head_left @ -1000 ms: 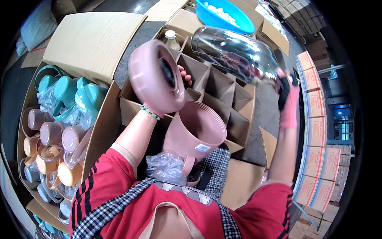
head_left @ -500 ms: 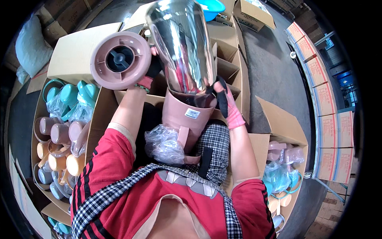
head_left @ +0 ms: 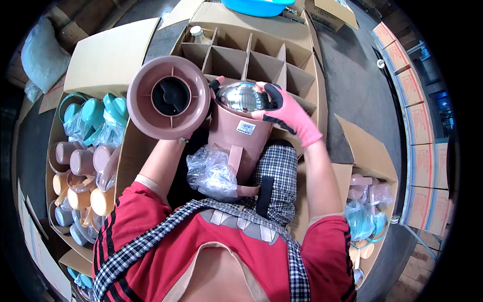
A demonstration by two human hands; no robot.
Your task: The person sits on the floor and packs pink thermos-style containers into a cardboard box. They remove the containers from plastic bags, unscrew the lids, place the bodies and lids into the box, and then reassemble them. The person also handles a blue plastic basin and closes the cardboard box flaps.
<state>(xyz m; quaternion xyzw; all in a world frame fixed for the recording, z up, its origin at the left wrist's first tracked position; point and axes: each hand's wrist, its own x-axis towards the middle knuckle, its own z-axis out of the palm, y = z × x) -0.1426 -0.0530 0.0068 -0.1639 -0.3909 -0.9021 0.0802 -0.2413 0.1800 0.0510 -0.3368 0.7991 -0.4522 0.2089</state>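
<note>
A silver flask (head_left: 240, 95) sits deep inside a pink jug (head_left: 232, 133), only its shiny rounded end showing above the rim. The jug stands at the person's lap, handle toward the body, mouth facing away — probably so that the legs can steady it. The right hand (head_left: 288, 113), in a pink and black glove with bare fingertips, has thumb and fingers spread around the flask's end, seemingly to keep it centred in the mouth. The left hand (head_left: 217, 85) is mostly hidden behind a wide pink ring (head_left: 143, 100) with a black centre; it appears to grip the ring, held off to the left so the jug's mouth is unblocked. A crumpled clear bag (head_left: 211, 171) lies against the jug's left side. Beyond is a divided carton (head_left: 251, 50), its slots keeping contents apart, with a bottle (head_left: 199, 35) in one corner. Boxes of coloured parts flank the person — left (head_left: 126, 156) and right (head_left: 385, 176) — within easy reach.
</note>
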